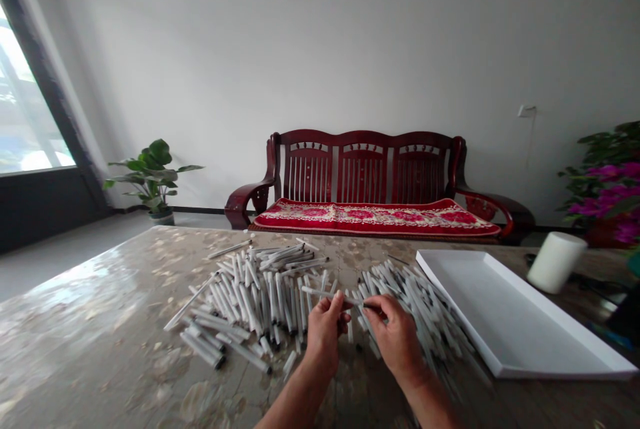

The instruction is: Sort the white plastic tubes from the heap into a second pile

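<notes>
My left hand [324, 330] and my right hand [395, 335] meet low in the middle of the view, above a marble-patterned table [100, 335]. Both pinch the same thin white pen tube [327, 294], which lies level between them; the left fingers grip its middle and the right fingers close on its dark right end. Below and behind the hands spread two heaps of similar white tubes, a left heap [255, 299] and a right heap [425, 315].
A shallow white tray [510, 322] lies on the table to the right of the heaps. A white cylinder [556, 262] stands behind it. Beyond the table are a red wooden bench [370, 182], a potted plant [153, 179] and pink flowers [613, 199].
</notes>
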Available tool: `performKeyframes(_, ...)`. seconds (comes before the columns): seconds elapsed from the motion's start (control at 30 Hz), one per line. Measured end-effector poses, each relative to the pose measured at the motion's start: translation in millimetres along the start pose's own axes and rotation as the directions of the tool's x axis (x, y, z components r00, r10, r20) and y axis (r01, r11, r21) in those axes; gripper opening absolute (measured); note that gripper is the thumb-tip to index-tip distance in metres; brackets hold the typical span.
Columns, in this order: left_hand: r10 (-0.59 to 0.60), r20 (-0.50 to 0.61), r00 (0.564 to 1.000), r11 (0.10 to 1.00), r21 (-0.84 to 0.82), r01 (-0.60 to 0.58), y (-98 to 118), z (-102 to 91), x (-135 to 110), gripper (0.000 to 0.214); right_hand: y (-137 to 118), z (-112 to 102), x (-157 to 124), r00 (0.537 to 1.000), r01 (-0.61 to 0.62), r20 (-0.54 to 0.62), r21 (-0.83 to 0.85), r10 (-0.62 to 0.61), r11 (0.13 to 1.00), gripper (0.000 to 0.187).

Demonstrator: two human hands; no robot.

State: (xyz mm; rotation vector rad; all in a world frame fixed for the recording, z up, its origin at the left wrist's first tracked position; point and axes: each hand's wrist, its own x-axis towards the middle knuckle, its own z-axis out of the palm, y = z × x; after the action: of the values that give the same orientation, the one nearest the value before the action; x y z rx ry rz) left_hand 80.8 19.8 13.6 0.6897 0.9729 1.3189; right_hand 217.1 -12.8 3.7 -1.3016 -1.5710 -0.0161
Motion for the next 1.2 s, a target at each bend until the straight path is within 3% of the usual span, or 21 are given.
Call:
performKeyframes(0.23,0.111,0.000,0.994,0.988,0.111,-0.111,1.8,-0.2,0.5,0.056,8.3,0.3,-3.2,0.992,-0.100,0.071,-0.093,0.107,0.991,0.012)
performKeyframes(0.37,0.105,0.040,0.994,0.985,0.136,-0.109,-0.8,0.5,0.0,0.055,8.8,1.3,-2.8,0.995,-0.082,0.045,-0.054,0.085,0.995,0.019)
performKeyframes(0.7,0.053,0.051,0.997,0.994,0.094,-0.057,-6.5,1.7,1.0,0.056,7.6,3.6,-4.1,1.000,-0.003,0.028,-0.142,0.007,0.990,0.019)
performKeyframes(0.77,0.070,0.022,0.997,0.994,0.084,-0.071,-3.7,-0.6,3.7,0.055,11.1,1.5,-2.9,1.000,0.014,0.011,-0.171,-0.012,0.985,0.019)
performKeyframes(0.9,0.191,-0.157,0.969,0.981,0.073,-0.182,8.6,-14.2,15.7,0.054,28.7,-11.4,2.7,0.997,0.012,-0.066,-0.259,-0.030,0.966,0.018)
performKeyframes(1.0,0.304,-0.213,0.929,0.947,0.179,-0.269,17.2,-26.3,24.9,0.053,42.0,-22.4,6.3,0.994,-0.004,-0.107,-0.336,-0.034,0.942,0.018)
performKeyframes(1.07,0.387,-0.188,0.903,0.899,0.295,-0.324,18.7,-30.7,27.2,0.049,45.4,-26.5,6.8,0.995,-0.003,-0.097,-0.376,-0.036,0.927,0.018)
performKeyframes(1.2,0.517,0.043,0.855,0.674,0.595,-0.438,9.8,-27.8,21.1,0.031,38.2,-27.4,5.0,1.000,0.015,0.013,-0.401,-0.011,0.916,0.017)
